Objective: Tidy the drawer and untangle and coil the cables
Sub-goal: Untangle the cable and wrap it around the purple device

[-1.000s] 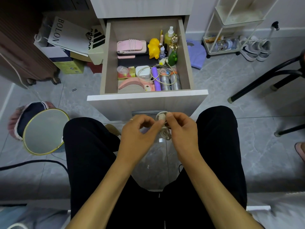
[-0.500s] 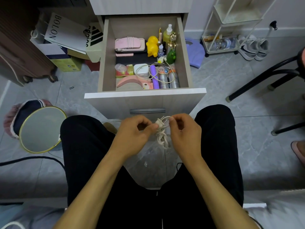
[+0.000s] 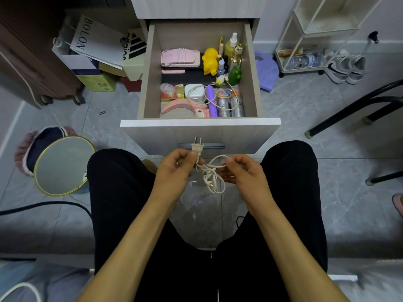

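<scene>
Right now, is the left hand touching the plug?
Touching. The head view shows the left hand pinching the plug at its base, prongs pointing up; the right hand holds the cable.

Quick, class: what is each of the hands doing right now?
Left hand: pinching the plug of the white cable.
Right hand: pinching a loop of that cable.

Pale wood-grain laminate, matt, on the drawer (image 3: 200, 127), with a brushed metal handle (image 3: 201, 145). White rubbery-plastic cable (image 3: 210, 175), smooth, ending in a plastic plug (image 3: 197, 148) with two bare metal prongs. Glossy yellow plastic duck (image 3: 210, 61); shiny metal cans (image 3: 230, 105); matt pink plastic case (image 3: 180, 58). Polished grey marbled tile floor (image 3: 305, 192), faintly reflective. Gold metal rim on the mirror (image 3: 62, 165). Matt black cloth trousers (image 3: 122, 192). White paper bag (image 3: 96, 43).
</scene>
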